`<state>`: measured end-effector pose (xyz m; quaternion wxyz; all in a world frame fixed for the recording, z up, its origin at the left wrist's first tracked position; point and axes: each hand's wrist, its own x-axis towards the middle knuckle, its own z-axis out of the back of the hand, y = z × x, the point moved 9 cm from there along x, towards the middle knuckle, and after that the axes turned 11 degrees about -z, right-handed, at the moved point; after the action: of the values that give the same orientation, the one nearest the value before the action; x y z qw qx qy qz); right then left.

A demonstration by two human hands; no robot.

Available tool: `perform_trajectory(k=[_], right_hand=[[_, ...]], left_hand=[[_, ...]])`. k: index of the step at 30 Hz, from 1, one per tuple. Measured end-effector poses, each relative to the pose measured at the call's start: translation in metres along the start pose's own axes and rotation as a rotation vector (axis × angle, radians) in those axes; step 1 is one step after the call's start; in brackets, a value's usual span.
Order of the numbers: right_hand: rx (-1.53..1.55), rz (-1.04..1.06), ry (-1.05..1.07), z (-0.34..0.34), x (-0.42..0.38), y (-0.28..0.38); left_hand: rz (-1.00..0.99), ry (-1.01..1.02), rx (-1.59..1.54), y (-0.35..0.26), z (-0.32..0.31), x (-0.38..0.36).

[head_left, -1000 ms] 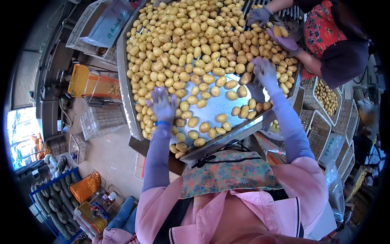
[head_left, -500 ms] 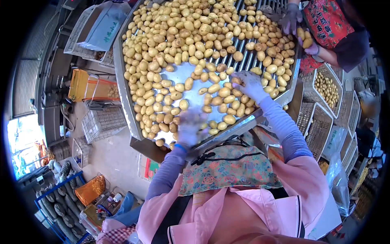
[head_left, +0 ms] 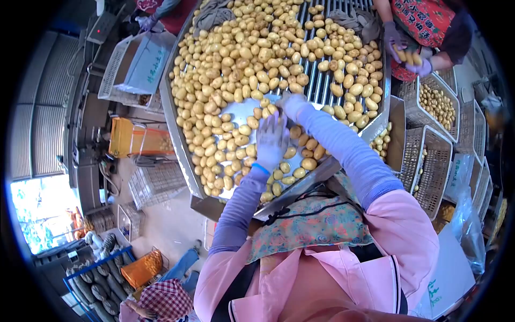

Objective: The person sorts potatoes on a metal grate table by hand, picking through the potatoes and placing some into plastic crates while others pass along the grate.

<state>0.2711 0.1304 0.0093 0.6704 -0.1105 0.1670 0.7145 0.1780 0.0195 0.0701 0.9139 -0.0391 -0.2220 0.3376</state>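
The left hand (head_left: 271,140), gloved, is lying fingers spread wide on the potatoes (head_left: 252,59) heaped across the metal sorting table (head_left: 179,145). At its 1 o'clock, the right hand (head_left: 293,104) is pressing potatoes; its grip cannot be told.

Concrete floor (head_left: 171,228), pale and dusty, daylight falling across it. Bright opening (head_left: 40,214) at lower left, greenery visible outside. Corrugated metal wall (head_left: 40,107) along the left side, in shade. White plastic crates (head_left: 155,182) stacked on the floor below the sorting table's edge; an orange crate (head_left: 134,140) beside them. Blue rack (head_left: 91,279) at bottom left holds dark bundles. More mesh crates (head_left: 429,161) line the right side, near a white carton (head_left: 448,279). A second person in a checked shirt (head_left: 153,303) crouches low at the bottom.
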Motion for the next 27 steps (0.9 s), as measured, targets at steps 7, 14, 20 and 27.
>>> perform_trajectory(k=[7, 14, 20, 27], right_hand=[[1.063, 0.052, -0.102, -0.031, -0.094, -0.058], [2.439, -0.181, -0.221, -0.037, -0.16, -0.149], [2.987, 0.0, 0.238, -0.061, -0.189, -0.14], [3.222, 0.058, 0.444, -0.091, -0.196, -0.099]], left_hand=[[0.046, 0.138, -0.197, 0.062, -0.051, 0.149], [0.228, 0.739, 0.175, 0.024, -0.1, 0.191], [0.073, 0.436, -0.011, 0.033, -0.107, 0.136], [0.26, 0.424, -0.349, 0.057, -0.107, 0.094]])
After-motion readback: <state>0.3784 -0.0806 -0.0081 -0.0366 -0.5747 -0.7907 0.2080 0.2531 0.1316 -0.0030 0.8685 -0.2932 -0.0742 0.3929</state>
